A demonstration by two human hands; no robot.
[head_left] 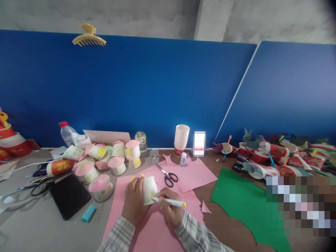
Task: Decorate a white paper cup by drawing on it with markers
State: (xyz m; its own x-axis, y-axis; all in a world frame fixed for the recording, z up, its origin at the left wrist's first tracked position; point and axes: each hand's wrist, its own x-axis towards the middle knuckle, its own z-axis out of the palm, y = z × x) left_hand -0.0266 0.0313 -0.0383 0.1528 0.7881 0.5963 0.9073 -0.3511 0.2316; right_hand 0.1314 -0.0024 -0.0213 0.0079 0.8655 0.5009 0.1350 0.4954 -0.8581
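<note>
My left hand (135, 201) is wrapped round a white paper cup (150, 185), which lies tilted over pink paper and carries faint green and yellow marks. In my right hand (169, 206) is a white marker with a yellow end (175, 202); its tip meets the cup's side near the lower edge. Beneath both hands spreads a sheet of pink paper (141, 232). Just beyond them lie black-handled scissors (168, 175) and a small glue stick (183, 159). Decorated paper cups with pink discs (101, 184) stand to the left of my left hand.
A stack of paper cups (182, 138) stands against the blue partition (157, 87). Left are a black tablet (69, 196), a turquoise marker cap (88, 213), a plastic bottle (67, 133) and a glass jar (141, 141). Right lie green paper (241, 206) and red cup crafts (278, 152).
</note>
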